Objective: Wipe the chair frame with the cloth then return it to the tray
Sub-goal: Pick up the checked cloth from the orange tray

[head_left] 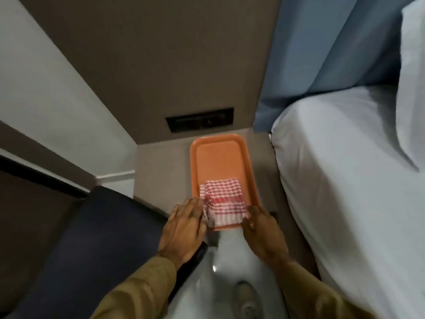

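Observation:
A red-and-white checked cloth point(222, 201) lies folded in the near end of an orange tray point(218, 155) on a low beige bedside surface. My left hand point(184, 229) rests at the cloth's left edge, its fingertips touching the fabric. On the other side, my right hand point(262, 231) touches the cloth's right corner at the tray's near rim. Whether either hand pinches the fabric is not visible. The chair point(92, 238), dark blue with a black frame, stands at the lower left, just under my left wrist.
A bed point(345, 169) with white sheets and a pillow point(411, 77) fills the right side. Behind it hangs a blue curtain point(322, 54). A dark switch panel point(199, 122) sits in the brown wall behind the tray. My shoe point(247, 298) stands on the pale floor.

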`<state>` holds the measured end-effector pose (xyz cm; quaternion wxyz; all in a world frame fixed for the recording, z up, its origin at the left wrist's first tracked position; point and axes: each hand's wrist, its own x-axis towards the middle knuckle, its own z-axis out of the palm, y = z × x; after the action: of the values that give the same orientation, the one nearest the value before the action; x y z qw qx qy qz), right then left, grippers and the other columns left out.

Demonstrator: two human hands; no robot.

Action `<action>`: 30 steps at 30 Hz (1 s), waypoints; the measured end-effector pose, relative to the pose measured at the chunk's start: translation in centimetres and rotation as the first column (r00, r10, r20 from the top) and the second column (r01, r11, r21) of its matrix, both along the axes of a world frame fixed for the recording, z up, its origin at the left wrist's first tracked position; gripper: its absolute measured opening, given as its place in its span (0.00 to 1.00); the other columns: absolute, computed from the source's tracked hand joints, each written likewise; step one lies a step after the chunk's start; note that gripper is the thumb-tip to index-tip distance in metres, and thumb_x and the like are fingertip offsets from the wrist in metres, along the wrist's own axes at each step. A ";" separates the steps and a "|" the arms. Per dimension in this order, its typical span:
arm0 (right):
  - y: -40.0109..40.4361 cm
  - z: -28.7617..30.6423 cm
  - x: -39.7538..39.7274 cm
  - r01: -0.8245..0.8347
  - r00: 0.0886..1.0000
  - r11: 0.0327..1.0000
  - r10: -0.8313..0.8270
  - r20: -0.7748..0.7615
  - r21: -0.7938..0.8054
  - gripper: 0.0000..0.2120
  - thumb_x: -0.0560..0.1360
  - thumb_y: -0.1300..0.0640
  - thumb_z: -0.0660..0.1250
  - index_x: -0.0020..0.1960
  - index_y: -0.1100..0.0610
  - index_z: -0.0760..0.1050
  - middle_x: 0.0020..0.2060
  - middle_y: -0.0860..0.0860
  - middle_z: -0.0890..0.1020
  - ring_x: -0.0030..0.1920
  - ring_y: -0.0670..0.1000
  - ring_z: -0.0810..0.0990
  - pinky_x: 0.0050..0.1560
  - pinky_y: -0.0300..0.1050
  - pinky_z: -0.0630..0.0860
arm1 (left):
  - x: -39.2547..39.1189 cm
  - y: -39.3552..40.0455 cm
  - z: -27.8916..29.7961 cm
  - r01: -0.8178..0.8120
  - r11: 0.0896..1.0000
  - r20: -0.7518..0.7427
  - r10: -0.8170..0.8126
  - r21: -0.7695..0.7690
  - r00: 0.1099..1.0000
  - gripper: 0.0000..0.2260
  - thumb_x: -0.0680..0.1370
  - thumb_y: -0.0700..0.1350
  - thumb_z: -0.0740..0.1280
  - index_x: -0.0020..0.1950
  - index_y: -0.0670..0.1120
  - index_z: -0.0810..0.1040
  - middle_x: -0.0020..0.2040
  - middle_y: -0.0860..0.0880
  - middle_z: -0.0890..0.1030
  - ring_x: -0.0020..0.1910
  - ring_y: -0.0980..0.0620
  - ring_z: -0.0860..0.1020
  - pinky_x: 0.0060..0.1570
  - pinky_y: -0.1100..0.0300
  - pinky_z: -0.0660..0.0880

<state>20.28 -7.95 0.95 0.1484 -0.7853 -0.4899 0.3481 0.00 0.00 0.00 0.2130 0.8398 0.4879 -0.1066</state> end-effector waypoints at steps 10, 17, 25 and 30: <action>5.8 -10.1 2.6 0.267 0.906 0.960 -0.278 -0.320 -0.079 0.22 0.85 0.52 0.65 0.77 0.56 0.70 0.58 0.39 0.81 0.62 0.53 0.85 0.50 0.25 0.82 | 3.6 1.2 -9.6 0.083 0.994 -0.109 -0.090 -0.070 0.990 0.31 0.90 0.58 0.47 0.90 0.49 0.41 0.91 0.48 0.44 0.91 0.48 0.45 0.89 0.50 0.38; 8.0 -12.3 1.8 0.324 0.873 0.933 -0.358 -0.330 -0.156 0.28 0.83 0.55 0.68 0.81 0.53 0.64 0.80 0.53 0.69 0.77 0.60 0.74 0.76 0.57 0.75 | 4.2 1.9 -11.5 -0.036 0.984 -0.167 0.006 -0.176 0.986 0.32 0.90 0.60 0.47 0.90 0.49 0.41 0.91 0.47 0.42 0.91 0.46 0.43 0.90 0.47 0.40; 10.4 -12.6 1.8 0.419 0.813 0.874 -0.482 -0.326 -0.247 0.18 0.82 0.51 0.71 0.69 0.56 0.76 0.68 0.53 0.83 0.67 0.59 0.83 0.65 0.48 0.79 | 4.8 2.2 -11.7 -0.051 0.978 -0.199 0.011 -0.201 0.980 0.33 0.90 0.61 0.46 0.90 0.49 0.40 0.91 0.47 0.42 0.91 0.45 0.44 0.89 0.46 0.41; 10.7 -12.2 2.3 0.381 0.746 0.863 -0.498 -0.441 -0.331 0.09 0.80 0.48 0.72 0.59 0.47 0.79 0.54 0.45 0.85 0.50 0.49 0.86 0.48 0.37 0.80 | 4.7 2.4 -10.4 -0.038 0.980 -0.184 0.001 -0.197 0.983 0.32 0.90 0.59 0.48 0.90 0.47 0.43 0.91 0.46 0.45 0.91 0.46 0.46 0.89 0.49 0.40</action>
<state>22.58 2.78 -11.24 0.2637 -0.7686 -0.1906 0.5509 4.67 2.44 -10.42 0.2516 0.7960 0.5005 -0.2295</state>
